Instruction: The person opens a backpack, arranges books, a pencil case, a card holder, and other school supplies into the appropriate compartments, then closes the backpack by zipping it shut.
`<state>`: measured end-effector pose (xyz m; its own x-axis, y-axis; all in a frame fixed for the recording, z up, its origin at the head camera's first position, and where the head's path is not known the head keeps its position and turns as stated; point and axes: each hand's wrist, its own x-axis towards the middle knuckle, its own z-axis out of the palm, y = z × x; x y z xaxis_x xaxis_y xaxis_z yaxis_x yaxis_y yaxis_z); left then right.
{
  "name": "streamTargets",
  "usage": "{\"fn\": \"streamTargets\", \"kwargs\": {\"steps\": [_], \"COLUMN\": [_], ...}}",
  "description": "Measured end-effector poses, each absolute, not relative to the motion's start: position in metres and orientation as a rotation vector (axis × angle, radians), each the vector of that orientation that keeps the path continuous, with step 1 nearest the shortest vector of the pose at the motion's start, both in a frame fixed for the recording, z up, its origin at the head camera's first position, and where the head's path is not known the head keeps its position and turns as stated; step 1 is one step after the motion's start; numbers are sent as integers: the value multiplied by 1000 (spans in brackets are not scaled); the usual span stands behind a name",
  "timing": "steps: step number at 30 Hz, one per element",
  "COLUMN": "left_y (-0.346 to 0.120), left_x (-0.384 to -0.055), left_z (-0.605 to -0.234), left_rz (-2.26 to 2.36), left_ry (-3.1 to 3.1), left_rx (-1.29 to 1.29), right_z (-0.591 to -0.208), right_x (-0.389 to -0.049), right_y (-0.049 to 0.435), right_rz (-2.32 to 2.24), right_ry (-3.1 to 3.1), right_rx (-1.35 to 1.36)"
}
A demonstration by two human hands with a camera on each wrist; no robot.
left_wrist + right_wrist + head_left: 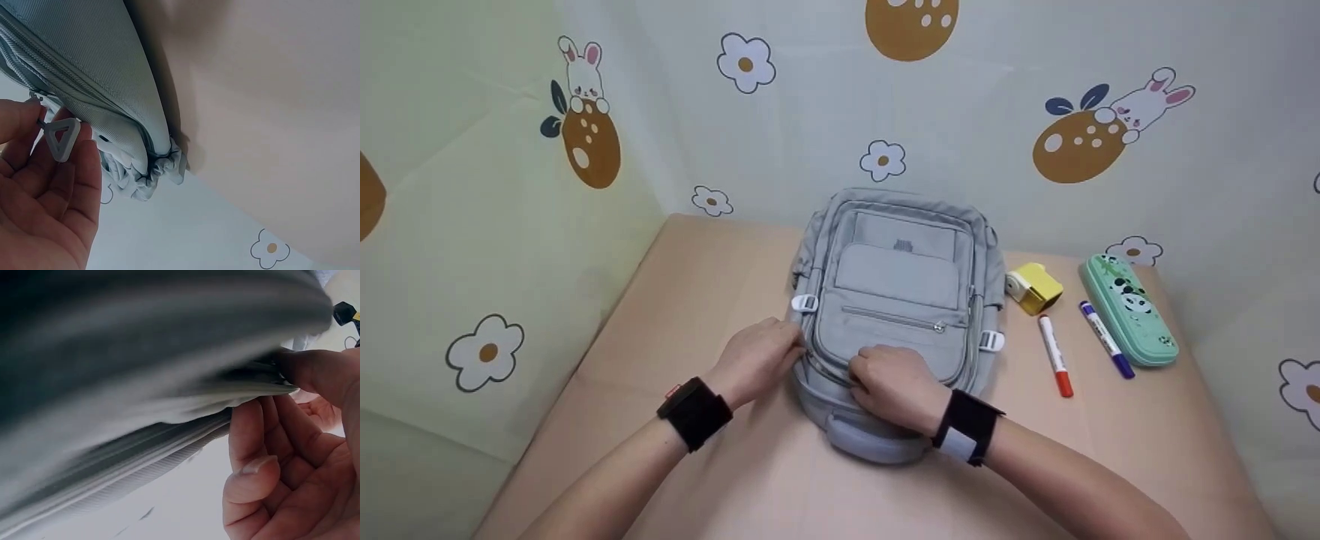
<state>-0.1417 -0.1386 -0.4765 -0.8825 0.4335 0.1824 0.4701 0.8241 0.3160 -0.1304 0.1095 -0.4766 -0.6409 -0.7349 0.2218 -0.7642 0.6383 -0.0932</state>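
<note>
A grey backpack [896, 270] lies front side up, its top handle [877, 442] toward me. At its left edge my left hand [757, 356] pinches a zipper pull, whose grey triangular tab [70, 140] shows between thumb and fingers in the left wrist view. The zipper track [62, 70] runs along the bag's side there. My right hand [900, 386] is near the handle end, gripping the fabric edge [247, 392] of the bag between thumb and fingers. Part of the bag beneath that hand is hidden from the head view.
Right of the backpack lie a yellow-and-white object [1039, 287], a red-capped marker [1054, 356], a blue-capped marker [1106, 340] and a green panda pencil case [1132, 315]. A patterned curtain [810, 112] borders the peach-coloured table [697, 277] behind and at the sides.
</note>
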Motion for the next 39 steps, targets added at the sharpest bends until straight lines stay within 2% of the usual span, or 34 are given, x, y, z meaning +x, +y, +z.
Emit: {"fn": "streamTargets", "kwargs": {"steps": [20,39], "left_y": [-138,-136], "left_x": [-140,-163], "left_z": [-475,-471], "left_rz": [-527,-408], "left_ry": [-2831,-2775], "left_rx": [-743,-728], "right_z": [-460,-461], "right_x": [-145,-146], "right_y": [69,72], "right_rz": [88,153], "right_ry": [-2775,-2676], "right_rx": [1251,1282]}}
